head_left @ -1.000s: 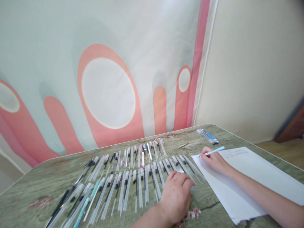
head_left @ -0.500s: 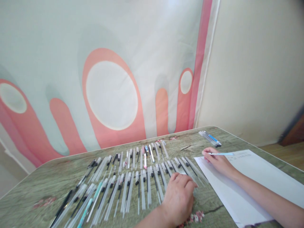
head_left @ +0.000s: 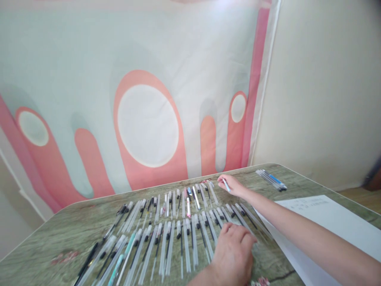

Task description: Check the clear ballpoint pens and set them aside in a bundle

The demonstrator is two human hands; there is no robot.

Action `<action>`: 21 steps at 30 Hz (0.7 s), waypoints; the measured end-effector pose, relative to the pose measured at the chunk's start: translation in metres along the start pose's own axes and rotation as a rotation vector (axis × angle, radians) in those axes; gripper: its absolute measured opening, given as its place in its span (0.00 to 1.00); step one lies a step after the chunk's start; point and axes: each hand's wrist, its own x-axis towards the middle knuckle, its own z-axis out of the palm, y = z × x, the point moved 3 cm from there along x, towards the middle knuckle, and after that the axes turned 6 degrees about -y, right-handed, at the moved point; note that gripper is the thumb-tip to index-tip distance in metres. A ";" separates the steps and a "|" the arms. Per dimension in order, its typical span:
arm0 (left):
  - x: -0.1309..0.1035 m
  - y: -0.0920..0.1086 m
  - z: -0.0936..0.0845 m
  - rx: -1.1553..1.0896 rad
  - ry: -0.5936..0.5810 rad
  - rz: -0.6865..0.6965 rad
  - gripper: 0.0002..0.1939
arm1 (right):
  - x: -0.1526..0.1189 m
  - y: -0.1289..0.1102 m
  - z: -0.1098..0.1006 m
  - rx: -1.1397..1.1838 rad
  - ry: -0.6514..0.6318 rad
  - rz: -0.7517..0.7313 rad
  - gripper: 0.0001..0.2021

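My right hand (head_left: 232,186) is closed on a slim white and light-blue pen (head_left: 226,185), just past the right end of the far row of pens. My left hand (head_left: 234,250) rests on the near part of the table, its fingers curled under. What it grips, if anything, is hidden. Beside it lies the near row of clear-barrelled pens (head_left: 186,252) with black parts and separate dark refills. Behind that, the far row (head_left: 174,202) includes a pink-and-white pen (head_left: 188,207) and a white pen (head_left: 196,198).
A sheet of white paper (head_left: 336,234) with faint marks lies on the right, under my right forearm. Several pens (head_left: 271,180), one with blue, lie together near the far right corner of the wood-patterned table (head_left: 38,238). A patterned cloth (head_left: 184,47) hangs behind.
My right hand, with the pen, has moved left from above the paper to the end of the far row. My left hand stays beside the near row. The view has shifted slightly.
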 end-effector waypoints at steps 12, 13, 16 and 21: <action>0.000 -0.012 0.004 0.020 0.002 -0.011 0.13 | 0.042 0.010 0.045 -0.066 0.100 0.077 0.07; 0.000 -0.012 0.004 0.015 0.004 -0.010 0.13 | 0.042 0.011 0.046 -0.070 0.100 0.073 0.08; 0.000 -0.012 0.003 -0.014 0.013 -0.011 0.14 | 0.041 0.012 0.046 -0.072 0.096 0.058 0.10; -0.002 -0.010 -0.003 -0.099 0.032 -0.022 0.14 | 0.030 0.015 0.039 -0.053 0.079 0.036 0.10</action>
